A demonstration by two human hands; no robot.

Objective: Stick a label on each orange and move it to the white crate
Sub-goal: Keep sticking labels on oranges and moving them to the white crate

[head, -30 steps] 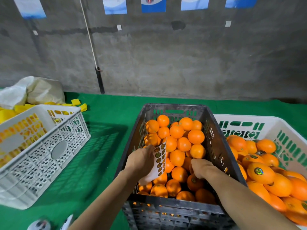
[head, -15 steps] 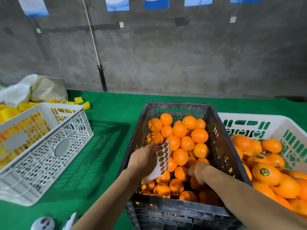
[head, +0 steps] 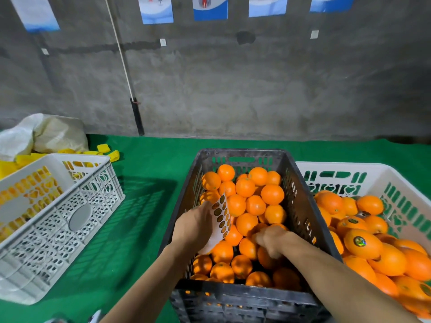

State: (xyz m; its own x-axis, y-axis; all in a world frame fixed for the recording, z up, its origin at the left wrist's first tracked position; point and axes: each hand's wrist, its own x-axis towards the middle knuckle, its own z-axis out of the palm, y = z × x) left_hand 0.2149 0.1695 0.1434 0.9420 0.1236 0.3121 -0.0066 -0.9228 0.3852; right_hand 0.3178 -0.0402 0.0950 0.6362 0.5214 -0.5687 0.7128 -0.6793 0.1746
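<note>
Three crates, two hands and one label sheet are seen over a green counter [head: 151,164]
A black crate [head: 242,153] at 6 o'clock is piled with unlabelled oranges [head: 271,194], too many and too hidden to be counted; the white crate [head: 349,166] at 4 o'clock, touching it, is filled with oranges, of which a few show a round label, as on the labelled orange [head: 362,243]; a second white crate [head: 77,217] lies well apart at 9 o'clock. The label sheet [head: 221,217] is gripped by the left hand [head: 193,227] over the black crate's 9 o'clock side. The right hand [head: 271,241] is blurred, its fingers curled down onto the oranges just beside the sheet at its 4 o'clock; whether one is gripped cannot be told
</note>
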